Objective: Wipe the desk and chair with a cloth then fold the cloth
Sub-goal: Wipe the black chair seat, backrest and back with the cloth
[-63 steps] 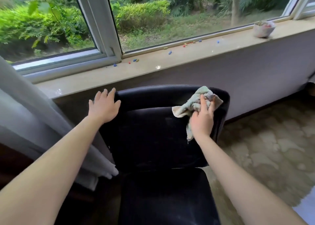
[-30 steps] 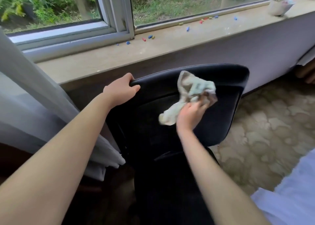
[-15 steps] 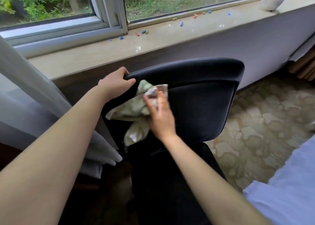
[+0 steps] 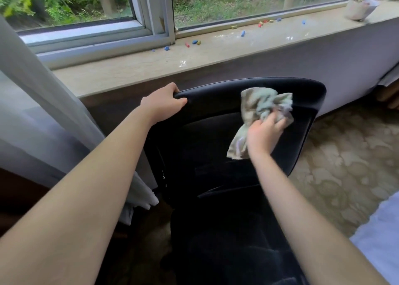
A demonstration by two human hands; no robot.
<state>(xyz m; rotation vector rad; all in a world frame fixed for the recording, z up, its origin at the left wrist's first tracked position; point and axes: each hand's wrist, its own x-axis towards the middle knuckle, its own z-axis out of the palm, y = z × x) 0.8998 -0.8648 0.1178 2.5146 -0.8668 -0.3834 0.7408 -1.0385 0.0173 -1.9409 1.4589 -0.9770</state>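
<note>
A black padded chair [image 4: 216, 146] stands below the window sill, its backrest facing me. My left hand [image 4: 162, 105] grips the top left corner of the backrest, fingers over the edge and thumb on the front. My right hand [image 4: 263, 135] holds a crumpled pale green and beige cloth [image 4: 259, 107] against the upper right part of the backrest; a loose end of the cloth hangs down left of the hand. The seat [image 4: 226, 241] below is dark and bare. No desk is in view.
A stone window sill [image 4: 151, 64] runs behind the chair, with several small coloured bits and a white pot [image 4: 358, 8] at the far right. A grey curtain [image 4: 43, 103] hangs at the left. Patterned floor [image 4: 345, 155] lies right of the chair, and pale fabric [image 4: 380, 230] shows at the bottom right.
My right hand has swept the cloth from the left part of the backrest over to its upper right. My left hand keeps its grip on the top left corner.
</note>
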